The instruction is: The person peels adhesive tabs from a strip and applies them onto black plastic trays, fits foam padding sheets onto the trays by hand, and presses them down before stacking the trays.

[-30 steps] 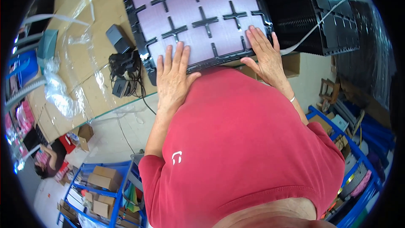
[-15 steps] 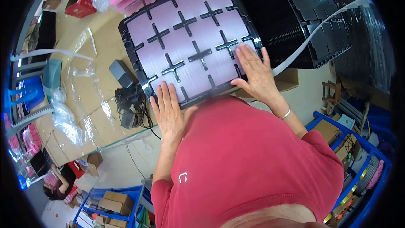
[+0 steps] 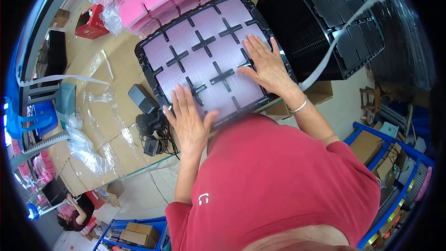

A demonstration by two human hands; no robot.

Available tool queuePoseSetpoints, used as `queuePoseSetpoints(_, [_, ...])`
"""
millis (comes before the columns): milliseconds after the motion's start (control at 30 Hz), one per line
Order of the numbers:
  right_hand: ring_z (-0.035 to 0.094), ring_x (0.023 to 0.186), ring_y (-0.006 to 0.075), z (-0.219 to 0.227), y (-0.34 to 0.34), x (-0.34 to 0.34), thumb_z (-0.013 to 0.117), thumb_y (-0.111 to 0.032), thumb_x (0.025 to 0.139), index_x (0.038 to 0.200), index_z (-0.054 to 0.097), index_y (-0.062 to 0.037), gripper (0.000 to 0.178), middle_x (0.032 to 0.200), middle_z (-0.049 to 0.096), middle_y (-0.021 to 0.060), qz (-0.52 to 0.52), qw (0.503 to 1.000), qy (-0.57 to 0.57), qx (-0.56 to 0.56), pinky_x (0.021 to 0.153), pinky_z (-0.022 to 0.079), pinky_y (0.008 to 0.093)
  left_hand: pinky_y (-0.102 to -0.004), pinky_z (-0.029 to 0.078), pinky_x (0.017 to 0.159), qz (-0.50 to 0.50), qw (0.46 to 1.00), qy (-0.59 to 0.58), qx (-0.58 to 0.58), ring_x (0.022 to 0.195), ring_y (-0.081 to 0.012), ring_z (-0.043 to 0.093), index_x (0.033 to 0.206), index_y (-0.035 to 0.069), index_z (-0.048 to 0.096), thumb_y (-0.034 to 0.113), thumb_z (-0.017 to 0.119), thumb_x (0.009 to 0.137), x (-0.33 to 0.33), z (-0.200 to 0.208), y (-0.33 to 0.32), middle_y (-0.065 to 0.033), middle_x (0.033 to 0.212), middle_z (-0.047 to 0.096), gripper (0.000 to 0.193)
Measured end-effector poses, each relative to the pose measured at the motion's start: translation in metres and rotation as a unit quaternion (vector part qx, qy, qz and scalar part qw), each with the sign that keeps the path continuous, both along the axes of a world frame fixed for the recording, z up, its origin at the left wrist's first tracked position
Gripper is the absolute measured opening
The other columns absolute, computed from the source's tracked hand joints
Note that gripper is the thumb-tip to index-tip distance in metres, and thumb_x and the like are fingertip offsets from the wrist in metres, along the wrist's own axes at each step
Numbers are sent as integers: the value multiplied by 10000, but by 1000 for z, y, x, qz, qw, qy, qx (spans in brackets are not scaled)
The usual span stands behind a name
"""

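Observation:
A black plastic tray (image 3: 140,55) lies tilted on the table before me, with raised cross-shaped dividers between its cells. Flat, shiny lilac pieces (image 3: 204,67) fill the cells. My left hand (image 3: 188,123) lies on the near left part of the tray, fingers stretched out and thumb apart. Over the right side, my right hand (image 3: 269,69) rests with its fingers flat on the pieces and thumb spread, covering part of a divider. Neither hand grips anything.
Behind the tray stands a stack of pink blocks (image 3: 160,0) in clear plastic. A tall stack of black trays (image 3: 297,28) is at right, crossed by a white strap (image 3: 325,60). Left lie a power adapter (image 3: 143,99), cables and a red box (image 3: 91,22). Someone (image 3: 76,214) works at far lower left.
My right hand has slid leftward from the tray's right edge onto the pieces. My left hand reaches slightly farther up the tray. The whole view has shifted a little.

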State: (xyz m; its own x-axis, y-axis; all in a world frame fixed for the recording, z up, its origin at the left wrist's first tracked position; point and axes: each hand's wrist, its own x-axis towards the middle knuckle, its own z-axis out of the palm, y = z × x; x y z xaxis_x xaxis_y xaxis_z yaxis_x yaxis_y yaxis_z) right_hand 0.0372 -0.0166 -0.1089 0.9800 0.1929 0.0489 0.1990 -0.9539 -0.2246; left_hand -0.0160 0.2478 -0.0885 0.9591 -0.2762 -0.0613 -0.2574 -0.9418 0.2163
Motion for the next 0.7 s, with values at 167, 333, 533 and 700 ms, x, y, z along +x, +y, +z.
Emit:
queuePoseSetpoints(167, [224, 1437, 277, -11, -7, 11, 443, -630, 895, 1447, 303, 44, 882, 1510, 305, 200, -36, 999, -1, -27, 1175, 54, 488, -556, 28, 1151, 79, 996, -3, 40, 1450, -298, 182, 1471, -30, 243, 644, 483, 864, 22, -27, 8, -204, 1543, 228, 938])
queuePoseSetpoints(333, [214, 1440, 291, 0, -8, 20, 442, -617, 905, 1449, 286, 55, 878, 1509, 294, 219, -36, 999, 23, -32, 1170, 53, 504, -556, 13, 1150, 86, 994, 14, 70, 1455, -317, 147, 1479, -28, 214, 650, 481, 862, 29, -19, 4, -205, 1553, 191, 954])
queuePoseSetpoints(533, [210, 1440, 299, -11, -8, 88, 442, -593, 916, 1446, 288, 63, 857, 1512, 284, 231, 3, 999, -14, 35, 1166, 64, 498, -557, 15, 1141, 67, 994, -89, 8, 1460, -302, 142, 1498, 8, 184, 608, 471, 897, 80, -17, -16, -176, 1566, 176, 897])
queuePoseSetpoints(700, [182, 1452, 265, -22, 1, 135, 371, -670, 898, 1466, 263, 38, 914, 1540, 248, 193, -16, 999, 28, -15, 1182, 58, 447, -559, 36, 1147, 105, 993, -55, -18, 1448, -314, 185, 1471, -16, 257, 620, 445, 898, 139, -50, -9, -190, 1547, 232, 877])
